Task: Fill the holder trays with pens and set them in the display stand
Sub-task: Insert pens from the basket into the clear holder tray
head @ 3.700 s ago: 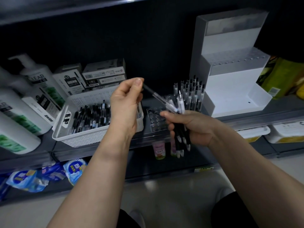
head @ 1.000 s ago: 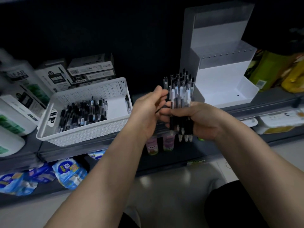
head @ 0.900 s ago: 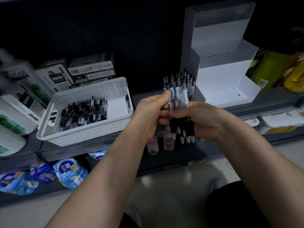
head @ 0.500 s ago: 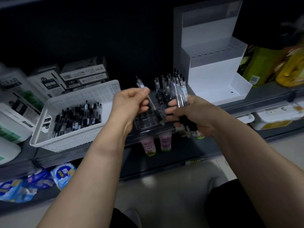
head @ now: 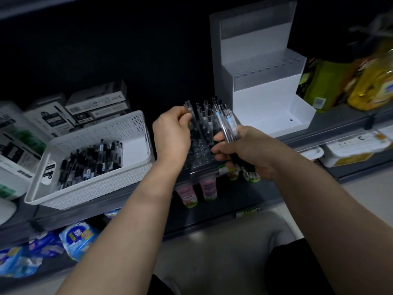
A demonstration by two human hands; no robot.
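Left hand (head: pixel 172 133) has pulled one pen (head: pixel 188 107) off the bundle (head: pixel 228 124). Now it's come down upright into the clear tray (head: pixel 202 170).

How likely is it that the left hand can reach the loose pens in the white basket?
Probably yes: the white basket is open-topped, right beside the left hand, with nothing between. But that hand pinches a pen at the holder tray, so it must let go first.

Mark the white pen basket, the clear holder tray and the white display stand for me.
white pen basket (head: pixel 91 191), head view, on its perforated front wall.
clear holder tray (head: pixel 200 149), head view, on its empty front sockets.
white display stand (head: pixel 265 96), head view, on the front panel of its middle step.
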